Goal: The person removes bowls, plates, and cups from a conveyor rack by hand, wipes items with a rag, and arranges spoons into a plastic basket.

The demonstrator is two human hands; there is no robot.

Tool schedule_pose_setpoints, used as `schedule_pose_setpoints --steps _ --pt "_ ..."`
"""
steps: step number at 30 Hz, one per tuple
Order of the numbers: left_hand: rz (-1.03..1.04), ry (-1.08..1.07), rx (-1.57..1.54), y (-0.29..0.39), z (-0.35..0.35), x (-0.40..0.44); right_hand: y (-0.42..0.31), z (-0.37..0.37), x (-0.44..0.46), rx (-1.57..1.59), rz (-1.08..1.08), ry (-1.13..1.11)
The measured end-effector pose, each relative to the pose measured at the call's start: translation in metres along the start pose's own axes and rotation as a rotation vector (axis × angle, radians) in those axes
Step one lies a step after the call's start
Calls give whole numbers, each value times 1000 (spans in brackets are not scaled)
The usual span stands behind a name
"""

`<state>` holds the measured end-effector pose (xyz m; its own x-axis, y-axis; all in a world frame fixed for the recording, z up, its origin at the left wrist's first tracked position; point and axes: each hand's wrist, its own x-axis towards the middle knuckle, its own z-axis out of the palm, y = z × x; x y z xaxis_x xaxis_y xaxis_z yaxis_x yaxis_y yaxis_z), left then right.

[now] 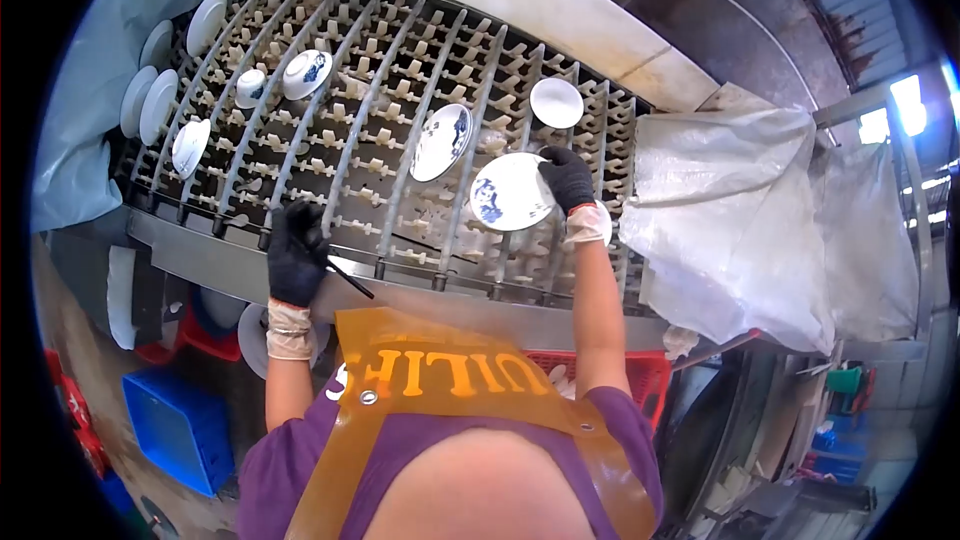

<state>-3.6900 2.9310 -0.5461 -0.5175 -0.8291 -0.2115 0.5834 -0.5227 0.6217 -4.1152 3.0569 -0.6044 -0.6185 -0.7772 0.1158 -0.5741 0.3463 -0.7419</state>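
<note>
My right hand (567,180), in a black glove, grips the right rim of a white plate (508,192) with a blue pattern, over the conveyor rack. Part of another white dish (604,223) shows behind that wrist. My left hand (297,255), also black-gloved, is closed around a thin black stick (352,279) at the rack's front edge. Close to the held plate, a blue-patterned oval-looking dish (441,143) leans on the rack and a white bowl (556,103) sits farther back.
The pegged conveyor (375,155) carries more bowls (306,74) and several white plates (158,107) at its left end. Plastic curtains (730,210) hang at both ends. Below its metal edge are a blue crate (180,430) and a red basket (648,385).
</note>
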Motion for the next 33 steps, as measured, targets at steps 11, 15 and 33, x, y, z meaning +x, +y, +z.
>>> schedule_pose_setpoints --steps 11,15,33 --pt "-41 -249 -222 -20 8 -1 46 31 105 -710 -98 49" --pt "-24 -128 -226 -30 7 -1 28 -5 120 -107 43 288" --pt "-100 -151 -98 -55 13 -1 33 -41 -113 50 -97 376"
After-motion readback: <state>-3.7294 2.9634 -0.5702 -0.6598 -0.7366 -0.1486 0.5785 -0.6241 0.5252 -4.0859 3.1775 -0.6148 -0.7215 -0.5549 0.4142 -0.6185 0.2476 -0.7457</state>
